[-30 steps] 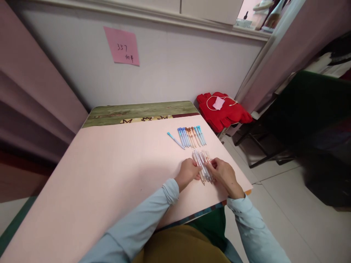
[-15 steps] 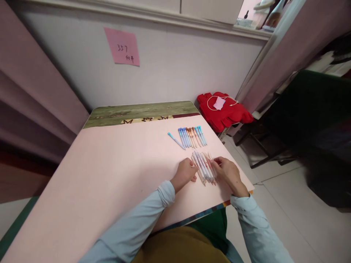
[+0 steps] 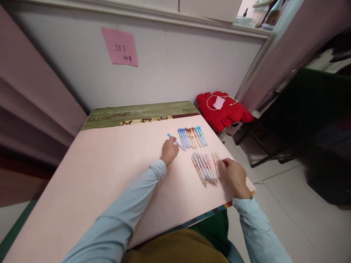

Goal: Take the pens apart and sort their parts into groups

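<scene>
My left hand (image 3: pixel 170 150) is closed at the middle of a pen with a blue cap (image 3: pixel 179 145), which lies slanted on the pink tabletop, apart from the others. My right hand (image 3: pixel 233 172) pinches at the right edge of a bunch of pale pens. Its fingers are on a pale pen (image 3: pixel 215 160), set slightly apart from that bunch; the exact grip is blurred. The main bunch of white and pinkish pens (image 3: pixel 204 168) lies side by side, tips toward me. Beyond it is a neat row of pens with blue and brown caps (image 3: pixel 192 137).
The pink-covered table (image 3: pixel 109 171) has a green wood-patterned strip (image 3: pixel 142 109) at its far edge. Past the right far corner lies a red cushion (image 3: pixel 225 113) with a white cable on it. A pink note (image 3: pixel 120 47) hangs on the wall; a dark chair (image 3: pixel 301 117) stands at right.
My left hand has left the pale bunch and moved up and left to the lone blue-capped pen. My right hand has shifted slightly right, and pale pens at that edge now stand apart.
</scene>
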Demonstrator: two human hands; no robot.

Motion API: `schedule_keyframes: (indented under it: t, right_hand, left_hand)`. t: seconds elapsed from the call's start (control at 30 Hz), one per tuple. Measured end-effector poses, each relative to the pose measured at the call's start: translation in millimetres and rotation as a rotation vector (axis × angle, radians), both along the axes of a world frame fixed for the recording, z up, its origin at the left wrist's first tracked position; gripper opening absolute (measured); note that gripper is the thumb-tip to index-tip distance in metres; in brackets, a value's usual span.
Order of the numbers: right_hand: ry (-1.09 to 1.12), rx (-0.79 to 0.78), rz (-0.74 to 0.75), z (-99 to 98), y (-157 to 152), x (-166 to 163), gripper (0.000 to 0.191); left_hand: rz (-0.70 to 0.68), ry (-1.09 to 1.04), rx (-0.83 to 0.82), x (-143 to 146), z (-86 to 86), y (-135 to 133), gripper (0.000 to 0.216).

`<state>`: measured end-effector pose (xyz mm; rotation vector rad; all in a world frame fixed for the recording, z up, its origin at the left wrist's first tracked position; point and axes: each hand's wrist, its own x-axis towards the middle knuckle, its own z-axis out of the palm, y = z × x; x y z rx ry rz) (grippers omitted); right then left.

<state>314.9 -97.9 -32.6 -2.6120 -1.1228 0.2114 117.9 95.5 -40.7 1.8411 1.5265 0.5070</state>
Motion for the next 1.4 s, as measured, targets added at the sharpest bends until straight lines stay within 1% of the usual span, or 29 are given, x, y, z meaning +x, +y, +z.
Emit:
schedule_keyframes:
  t: [0.07, 0.13, 0.23, 0.33, 0.5, 0.63, 0.73, 0.8, 0.87, 0.9, 0.97, 1.03, 1.1, 1.17, 1.27, 1.4]
  right_hand:
    - [0.035, 0.012, 0.039, 0.6, 1.7, -0.4, 0.038]
    - [0.065, 0.016, 0.054, -0.3, 4.3, -0.2, 0.037]
    - [0.097, 0.009, 0.040, -2.5, 7.6, 2.5, 0.034]
    - [0.094, 0.015, 0.035, -3.8, 8.8, 6.7, 0.033]
    - [0.137, 0.029, 0.068, -4.4, 12.1, 7.7, 0.029]
    - [0.154, 0.036, 0.073, -4.1, 17.9, 4.4, 0.027]
    - [0.148, 0.036, 0.072, -4.0, 19.0, 5.2, 0.026]
    - [0.146, 0.039, 0.068, -4.1, 17.1, 7.1, 0.026]
    - [0.149, 0.043, 0.063, -4.0, 13.7, 8.8, 0.028]
    - [0.154, 0.043, 0.061, -3.9, 12.0, 9.2, 0.029]
    - [0.170, 0.041, 0.054, -3.2, 9.2, 8.8, 0.030]
    - [0.183, 0.044, 0.045, -2.4, 7.9, 6.6, 0.028]
    - [0.188, 0.047, 0.047, -1.9, 8.1, 3.4, 0.026]
    - [0.178, 0.035, 0.054, -2.1, 8.8, 0.2, 0.025]
    - [0.148, 0.010, 0.068, -3.5, 9.0, -2.8, 0.026]
    - [0.117, -0.016, 0.088, -4.6, 7.2, -2.8, 0.028]
  left_hand:
    - [0.000, 0.106, 0.079, 2.6, -1.2, 16.9, 0.029]
    - [0.009, 0.124, 0.082, 7.6, -2.7, 27.9, 0.030]
    - [-0.009, 0.130, 0.092, 18.1, -4.5, 36.7, 0.032]
    - [-0.030, 0.120, 0.076, 27.6, -5.8, 39.9, 0.032]
    - [-0.018, 0.107, 0.056, 36.1, -8.2, 38.1, 0.030]
    - [-0.014, 0.095, 0.051, 38.2, -7.1, 38.7, 0.029]
    - [-0.013, 0.085, 0.056, 34.5, -3.4, 38.2, 0.028]
    - [0.005, 0.065, 0.070, 28.4, -1.4, 30.3, 0.028]
    - [0.024, -0.025, 0.038, 20.3, -1.2, 12.2, 0.025]
    - [0.023, -0.117, -0.017, 16.2, -1.8, -0.7, 0.021]
    - [-0.073, -0.333, -0.243, 8.9, -3.6, -30.8, 0.010]
    - [-0.133, -0.496, -0.430, 4.5, -4.8, -60.5, 0.010]
    - [-0.124, -0.596, -0.566, 3.4, -4.2, -83.4, 0.015]
    - [-0.082, -0.657, -0.653, 5.1, -2.1, -97.1, 0.019]
    - [-0.060, -0.685, -0.668, 9.4, 0.8, -105.3, 0.019]
    - [-0.095, -0.695, -0.629, 11.2, 0.2, -110.1, 0.017]
